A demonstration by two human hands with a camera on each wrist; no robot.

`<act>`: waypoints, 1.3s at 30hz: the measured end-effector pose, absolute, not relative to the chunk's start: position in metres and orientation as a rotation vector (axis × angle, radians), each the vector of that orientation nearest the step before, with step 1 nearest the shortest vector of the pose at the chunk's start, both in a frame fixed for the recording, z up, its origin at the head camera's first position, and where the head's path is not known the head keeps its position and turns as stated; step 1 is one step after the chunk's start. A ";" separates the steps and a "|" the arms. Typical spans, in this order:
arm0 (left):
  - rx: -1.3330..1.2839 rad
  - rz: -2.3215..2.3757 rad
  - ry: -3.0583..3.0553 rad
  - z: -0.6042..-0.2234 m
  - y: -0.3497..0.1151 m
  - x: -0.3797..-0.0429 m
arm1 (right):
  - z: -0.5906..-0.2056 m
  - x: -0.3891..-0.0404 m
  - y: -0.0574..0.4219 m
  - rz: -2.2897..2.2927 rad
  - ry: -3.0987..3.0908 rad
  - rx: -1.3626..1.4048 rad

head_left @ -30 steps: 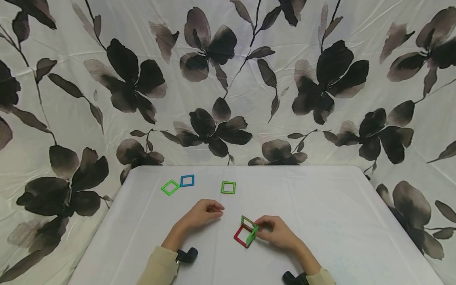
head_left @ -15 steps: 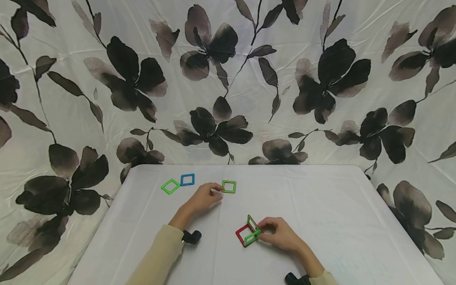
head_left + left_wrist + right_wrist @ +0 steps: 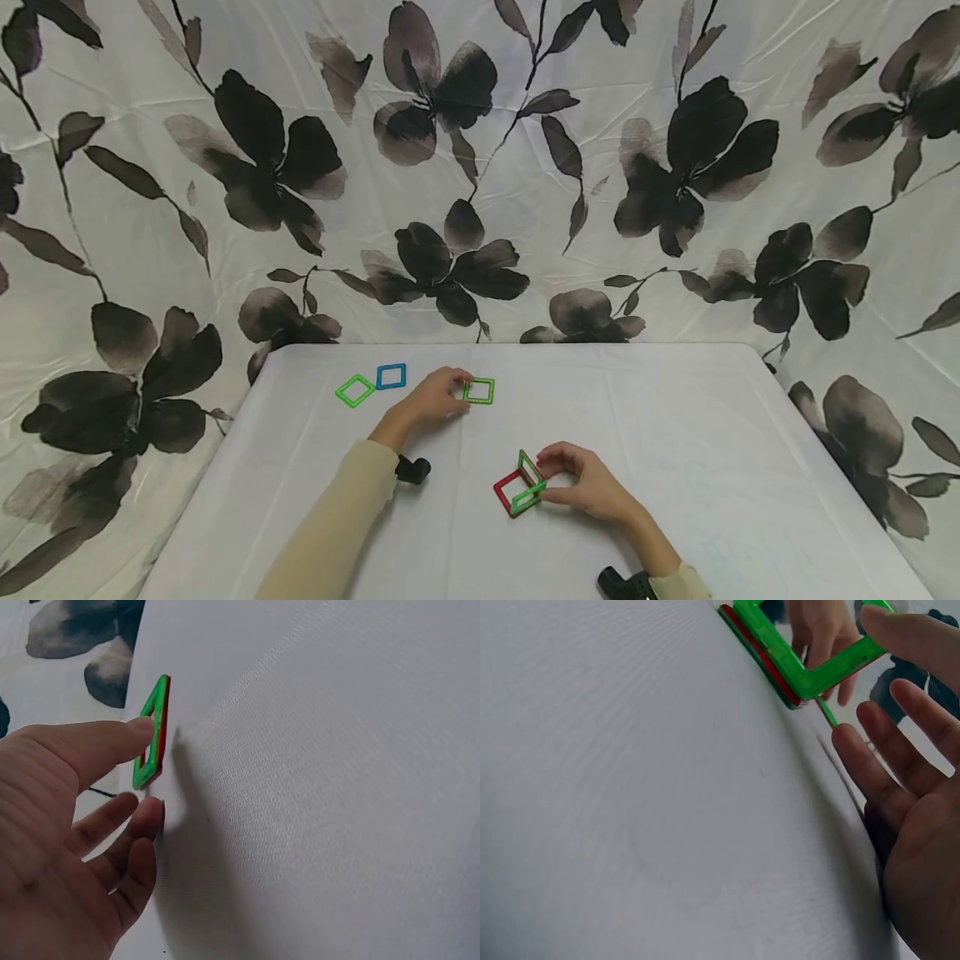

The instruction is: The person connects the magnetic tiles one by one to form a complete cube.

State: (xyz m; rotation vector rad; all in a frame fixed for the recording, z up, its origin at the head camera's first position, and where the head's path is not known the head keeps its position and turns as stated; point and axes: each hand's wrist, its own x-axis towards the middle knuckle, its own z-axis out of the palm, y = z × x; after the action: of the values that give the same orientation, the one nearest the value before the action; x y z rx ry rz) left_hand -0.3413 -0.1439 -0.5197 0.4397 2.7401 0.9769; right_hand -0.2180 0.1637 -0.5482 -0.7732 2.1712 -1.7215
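Note:
In the head view, my left hand (image 3: 431,395) is at the left side of a green square magnetic tile (image 3: 480,392), thumb at its lower corner and a finger at its upper corner. The left wrist view shows my thumb (image 3: 124,742) over this green frame (image 3: 160,724), which has a red layer along its edge. My right hand (image 3: 588,483) holds a small build of tiles between thumb and fingertips. In it a red square frame (image 3: 504,498) lies low, with a green frame (image 3: 527,500) and another green frame (image 3: 521,460) raised at its right side.
A green tile (image 3: 339,390) and a blue tile (image 3: 391,387) lie corner to corner at the back left of the white table (image 3: 720,450). Behind the table's far edge hangs a floral curtain (image 3: 570,167). Dark cameras (image 3: 413,470) sit at both wrists.
My left hand has moved away from me, from the middle of the table to the lone green tile. The green frames in my right hand have shifted and spread apart on the red one.

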 end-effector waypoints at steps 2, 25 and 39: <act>0.450 0.939 2.750 -0.520 -0.144 -0.342 | -0.548 -0.219 0.163 -1.751 2.123 -0.789; 0.318 0.887 2.812 -0.529 -0.142 -0.349 | -0.548 -0.226 0.159 -1.694 2.037 -0.924; 0.364 1.079 2.792 -0.529 -0.142 -0.334 | -0.547 -0.224 0.158 -1.620 2.074 -0.871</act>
State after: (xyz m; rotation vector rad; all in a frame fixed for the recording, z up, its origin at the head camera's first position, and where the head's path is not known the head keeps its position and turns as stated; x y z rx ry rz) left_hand -0.3345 -0.1417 -0.5287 0.3642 2.7921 1.0789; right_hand -0.2245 0.1584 -0.5467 -0.8713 2.0743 -1.6200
